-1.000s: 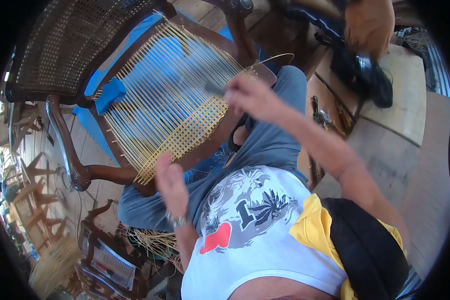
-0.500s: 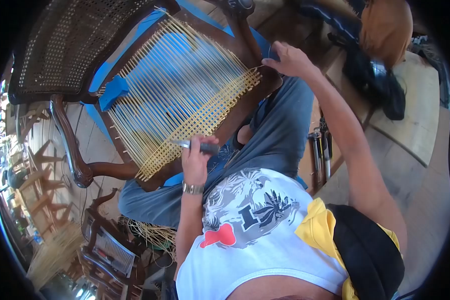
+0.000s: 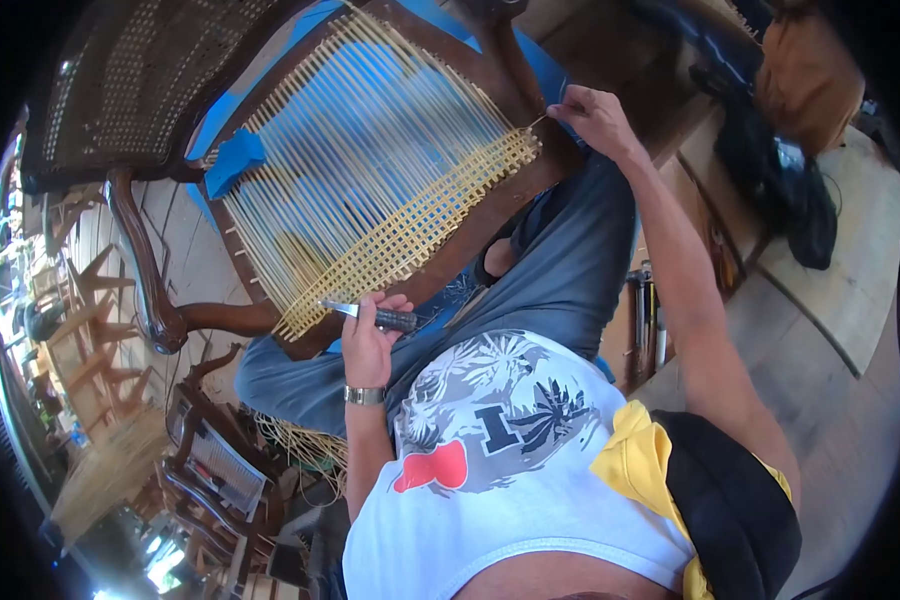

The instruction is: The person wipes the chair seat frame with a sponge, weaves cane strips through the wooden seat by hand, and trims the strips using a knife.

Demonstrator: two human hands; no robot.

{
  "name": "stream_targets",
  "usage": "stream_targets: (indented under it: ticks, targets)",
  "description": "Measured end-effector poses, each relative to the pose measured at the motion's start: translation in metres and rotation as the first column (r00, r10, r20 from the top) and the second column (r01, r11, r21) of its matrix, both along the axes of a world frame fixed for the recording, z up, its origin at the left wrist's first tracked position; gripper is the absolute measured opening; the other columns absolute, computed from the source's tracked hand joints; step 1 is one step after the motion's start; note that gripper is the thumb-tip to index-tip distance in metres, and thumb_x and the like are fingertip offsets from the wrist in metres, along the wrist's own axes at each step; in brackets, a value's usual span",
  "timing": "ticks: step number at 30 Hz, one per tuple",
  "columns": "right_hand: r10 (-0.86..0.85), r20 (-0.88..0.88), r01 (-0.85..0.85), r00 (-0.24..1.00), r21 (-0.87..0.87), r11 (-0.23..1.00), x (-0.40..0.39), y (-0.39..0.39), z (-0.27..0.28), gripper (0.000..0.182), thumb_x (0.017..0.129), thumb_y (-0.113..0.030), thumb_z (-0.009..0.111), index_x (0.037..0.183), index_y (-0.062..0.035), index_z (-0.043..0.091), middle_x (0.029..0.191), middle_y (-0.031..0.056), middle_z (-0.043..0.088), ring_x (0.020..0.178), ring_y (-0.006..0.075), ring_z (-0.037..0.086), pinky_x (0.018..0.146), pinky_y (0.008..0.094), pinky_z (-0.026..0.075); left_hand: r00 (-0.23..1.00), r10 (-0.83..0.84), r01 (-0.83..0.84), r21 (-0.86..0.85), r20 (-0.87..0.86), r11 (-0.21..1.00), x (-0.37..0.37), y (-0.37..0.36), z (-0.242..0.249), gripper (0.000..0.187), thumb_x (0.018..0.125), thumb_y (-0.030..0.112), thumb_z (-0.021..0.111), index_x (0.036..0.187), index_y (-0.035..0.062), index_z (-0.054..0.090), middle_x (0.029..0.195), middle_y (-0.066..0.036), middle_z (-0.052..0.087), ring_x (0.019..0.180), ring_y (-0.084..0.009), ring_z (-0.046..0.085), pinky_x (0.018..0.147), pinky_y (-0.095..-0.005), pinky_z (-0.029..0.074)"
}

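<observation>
A wooden chair frame lies tilted before me, its seat strung with pale cane strands. Along the near side runs a band of crosswise weave. My left hand is closed around the dark handle of a knife, whose short metal blade points left over the weave's near edge. At the far right corner of the seat, my right hand pinches the end of a thin cane strand and holds it off the frame. A blue block rests on the strands at the left.
The chair's caned back rises at the upper left, above a carved armrest. Tools with metal shafts lie right of my leg. A black bag sits on boards at the right. Loose cane lies at the lower left.
My right hand has drawn the strand's end slightly away from the seat corner, its fingers now closer together. My left hand has shifted a little left and down in view, still gripping the knife.
</observation>
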State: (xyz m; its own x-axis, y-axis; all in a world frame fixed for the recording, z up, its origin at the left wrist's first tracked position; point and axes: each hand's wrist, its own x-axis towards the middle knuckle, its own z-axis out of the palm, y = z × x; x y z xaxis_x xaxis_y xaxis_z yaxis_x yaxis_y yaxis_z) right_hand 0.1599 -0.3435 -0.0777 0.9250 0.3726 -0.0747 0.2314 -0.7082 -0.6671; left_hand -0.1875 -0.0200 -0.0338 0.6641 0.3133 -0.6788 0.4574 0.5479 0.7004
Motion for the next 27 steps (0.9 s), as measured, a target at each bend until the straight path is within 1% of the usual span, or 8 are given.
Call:
stream_targets:
  ticks: [5, 6, 7, 10, 13, 17, 22, 27]
  targets:
    - [0.094, 0.165, -0.105, 0.982, 0.06, 0.993, 0.007, -0.038, 0.011, 0.032, 0.089, -0.031, 0.074, 0.11, -0.0062, 0.074, 0.112, 0.0136, 0.067, 0.1, 0.0293, 0.066, 0.087, 0.0374, 0.053, 0.985, 0.171, -0.172, -0.035, -0.029, 0.985, -0.011, 0.015, 0.002, 0.039, 0.105, 0.036, 0.055, 0.122, 0.0014, 0.053, 0.106, -0.019, 0.068, 0.099, -0.0307, 0.068, 0.082, -0.0421, 0.055]
    - [0.131, 0.481, -0.026, 0.867, -0.22, 0.975, 0.007, -0.053, 0.021, 0.04, 0.089, -0.031, 0.074, 0.118, -0.0048, 0.071, 0.121, 0.0175, 0.067, 0.11, 0.0337, 0.065, 0.098, 0.0413, 0.051, 0.978, 0.207, -0.207, -0.033, -0.001, 0.978, -0.017, 0.021, -0.004, 0.038, 0.104, 0.036, 0.056, 0.121, 0.0016, 0.053, 0.101, -0.017, 0.068, 0.092, -0.028, 0.067, 0.078, -0.0407, 0.055]
    - [0.002, 0.48, 0.15, 0.877, -0.277, 0.949, 0.003, -0.062, 0.036, 0.044, 0.09, -0.03, 0.073, 0.124, -0.0027, 0.068, 0.129, 0.0197, 0.064, 0.112, 0.037, 0.064, 0.102, 0.043, 0.048, 0.969, 0.247, -0.246, -0.034, 0.025, 0.969, -0.024, 0.027, -0.011, 0.038, 0.104, 0.036, 0.056, 0.12, 0.0018, 0.054, 0.097, -0.015, 0.067, 0.085, -0.0254, 0.066, 0.073, -0.0392, 0.054]
    - [-0.335, 0.249, 0.378, 0.909, -0.152, 0.913, -0.012, -0.069, 0.05, 0.044, 0.096, -0.024, 0.064, 0.134, -0.0014, 0.06, 0.125, 0.0149, 0.066, 0.105, 0.0279, 0.066, 0.095, 0.0378, 0.051, 0.935, 0.355, -0.353, -0.078, 0.01, 0.932, -0.039, 0.039, -0.02, 0.035, 0.104, 0.035, 0.056, 0.118, 0.0028, 0.057, 0.085, -0.011, 0.064, 0.068, -0.0184, 0.057, 0.062, -0.0349, 0.049]
    - [-0.076, -0.258, 0.204, 0.963, 0.516, 0.832, -0.109, 0.076, 0.157, 0.044, 0.097, -0.014, 0.058, 0.139, 0.0013, 0.054, 0.125, 0.0102, 0.063, 0.097, 0.0155, 0.064, 0.086, 0.0298, 0.052, 0.91, 0.414, -0.413, -0.108, -0.015, 0.904, -0.036, 0.039, -0.018, 0.031, 0.103, 0.032, 0.058, 0.114, 0.0033, 0.057, 0.081, -0.01, 0.062, 0.061, -0.0141, 0.052, 0.055, -0.0318, 0.045]
    - [0.72, -0.545, 0.004, 0.43, 0.798, 0.602, -0.188, 0.153, 0.241, 0.059, 0.096, -0.024, 0.059, 0.143, 0.0077, 0.043, 0.123, 0.0173, 0.061, 0.089, 0.0149, 0.063, 0.077, 0.0231, 0.051, 0.905, 0.424, -0.42, -0.102, 0.02, 0.902, -0.031, 0.025, -0.021, 0.029, 0.101, 0.029, 0.06, 0.113, 0.0035, 0.057, 0.084, -0.011, 0.063, 0.061, -0.0129, 0.053, 0.055, -0.0295, 0.046]
    - [0.913, -0.343, -0.052, -0.222, 0.939, 0.341, -0.252, 0.201, 0.259, 0.051, 0.094, -0.022, 0.063, 0.135, 0.0065, 0.05, 0.12, 0.0174, 0.063, 0.095, 0.0221, 0.064, 0.083, 0.0298, 0.051, 0.881, 0.467, -0.462, -0.079, 0.071, 0.883, -0.053, 0.02, -0.01, 0.025, 0.1, 0.023, 0.061, 0.116, 0.0042, 0.058, 0.085, -0.009, 0.065, 0.062, -0.0117, 0.055, 0.056, -0.0277, 0.047]
    - [0.913, -0.352, -0.208, -0.204, 0.927, 0.311, -0.251, 0.242, 0.239, 0.043, 0.092, -0.019, 0.067, 0.126, 0.0053, 0.056, 0.116, 0.0176, 0.064, 0.101, 0.0293, 0.064, 0.089, 0.0365, 0.05, 0.91, 0.413, -0.411, 0.066, -0.031, 0.909, -0.068, 0.023, 0.007, 0.021, 0.101, 0.021, 0.062, 0.112, 0.004, 0.06, 0.081, -0.005, 0.064, 0.056, -0.0062, 0.052, 0.048, -0.0228, 0.042]
